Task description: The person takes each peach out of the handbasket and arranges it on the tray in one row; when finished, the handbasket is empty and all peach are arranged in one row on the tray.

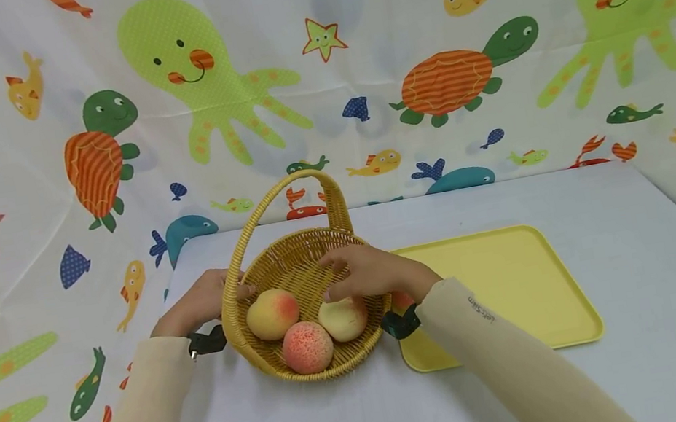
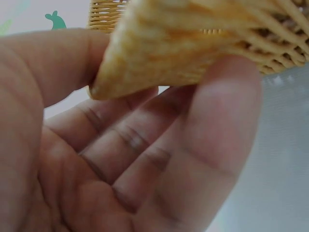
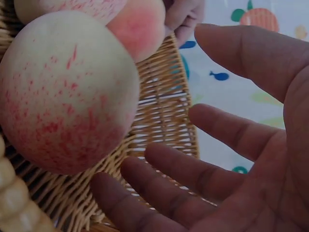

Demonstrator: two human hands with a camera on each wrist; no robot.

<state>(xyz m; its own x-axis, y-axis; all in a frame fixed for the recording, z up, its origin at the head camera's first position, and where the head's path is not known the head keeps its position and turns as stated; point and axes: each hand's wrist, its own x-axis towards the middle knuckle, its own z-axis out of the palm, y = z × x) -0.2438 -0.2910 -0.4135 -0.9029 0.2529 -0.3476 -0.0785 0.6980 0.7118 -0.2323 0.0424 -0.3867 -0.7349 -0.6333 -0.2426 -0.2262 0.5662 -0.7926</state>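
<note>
A woven wicker basket [image 1: 284, 271] with a tall arched handle [image 1: 241, 245] stands on the table, holding three peaches. One peach [image 1: 273, 315] is yellow with a red blush, one [image 1: 308, 347] is speckled pink, and a pale one [image 1: 343, 319] lies at the right. My left hand [image 1: 209, 298] grips the basket's left side by the handle's base, thumb and fingers round the wicker in the left wrist view. Over the basket's right side, my right hand [image 1: 374, 271] hovers above the pale peach. In the right wrist view its spread fingers [image 3: 178, 171] stand beside a speckled peach [image 3: 70, 92], holding nothing.
A yellow tray [image 1: 516, 286] lies right of the basket, partly under my right forearm. A reddish bit of a round thing [image 1: 401, 300] shows between basket and wrist, mostly hidden. A cloth printed with sea animals [image 1: 330, 79] hangs behind the white table [image 1: 624, 254].
</note>
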